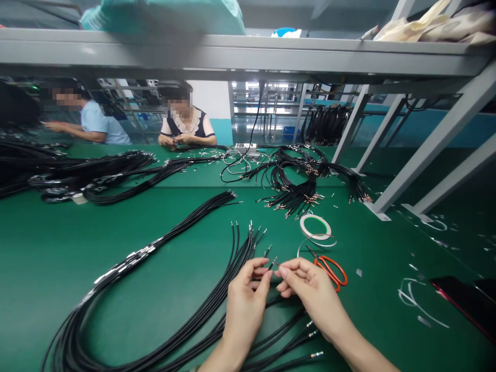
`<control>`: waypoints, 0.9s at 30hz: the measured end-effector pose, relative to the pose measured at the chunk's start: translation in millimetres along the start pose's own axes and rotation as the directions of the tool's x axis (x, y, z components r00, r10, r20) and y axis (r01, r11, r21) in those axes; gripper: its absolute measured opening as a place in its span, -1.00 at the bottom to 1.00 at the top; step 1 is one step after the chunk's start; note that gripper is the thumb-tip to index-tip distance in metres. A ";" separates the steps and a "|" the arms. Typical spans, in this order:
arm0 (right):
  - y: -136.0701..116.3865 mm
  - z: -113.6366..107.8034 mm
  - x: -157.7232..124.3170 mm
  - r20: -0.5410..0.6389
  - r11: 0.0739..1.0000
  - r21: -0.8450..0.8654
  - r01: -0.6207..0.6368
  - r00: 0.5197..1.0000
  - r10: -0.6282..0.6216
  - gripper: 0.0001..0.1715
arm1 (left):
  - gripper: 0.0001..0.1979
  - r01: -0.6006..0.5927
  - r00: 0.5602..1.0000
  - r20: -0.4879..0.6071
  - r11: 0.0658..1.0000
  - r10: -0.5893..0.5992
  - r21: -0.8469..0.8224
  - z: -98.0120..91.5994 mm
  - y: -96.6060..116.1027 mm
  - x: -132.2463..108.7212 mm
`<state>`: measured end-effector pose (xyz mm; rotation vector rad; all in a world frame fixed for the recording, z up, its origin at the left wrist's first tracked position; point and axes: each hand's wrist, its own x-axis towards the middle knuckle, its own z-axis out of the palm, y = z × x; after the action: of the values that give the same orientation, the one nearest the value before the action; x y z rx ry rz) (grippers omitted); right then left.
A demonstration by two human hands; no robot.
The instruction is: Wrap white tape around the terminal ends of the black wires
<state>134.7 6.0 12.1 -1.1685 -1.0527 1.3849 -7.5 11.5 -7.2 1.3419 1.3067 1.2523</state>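
Note:
My left hand (246,294) and my right hand (310,292) meet above the green bench mat (77,258), their fingertips pinching the end of a thin black wire (270,267) with a small metal terminal. A long bundle of black wires (217,289) with metal-tipped ends runs under and beside my left hand. Further black wire ends (287,341) lie under my right wrist. Orange-handled scissors (329,271) rest just beyond my right hand. Behind them lies a roll of clear tape with a green core (315,226).
Coiled black wire bundles (294,181) sit further along the bench, with more (89,173) at the left. Two co-workers (186,124) work across the bench. A grey steel shelf (232,51) spans overhead. A dark phone (461,302) lies at the right.

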 end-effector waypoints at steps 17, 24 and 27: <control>-3.6 -6.7 -8.7 0.304 0.630 -0.558 0.540 0.840 -0.450 -0.79 | -0.71 0.024 0.999 -0.029 0.999 -0.025 -0.037 1.3 6.1 -2.4; -3.1 -4.4 -8.4 0.252 0.789 -0.451 0.417 0.908 -0.335 -0.85 | -0.75 0.008 1.000 -0.024 0.998 -0.010 -0.068 0.7 6.3 -2.3; -5.2 -2.9 -7.6 0.056 0.902 -0.326 0.282 0.959 -0.279 -0.86 | -0.77 -0.036 0.998 -0.049 0.998 0.039 0.055 0.3 5.8 -3.5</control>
<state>138.6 -0.8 17.7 -1.1917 -1.4400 1.0106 -6.3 7.6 -1.8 1.3870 1.3644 1.2916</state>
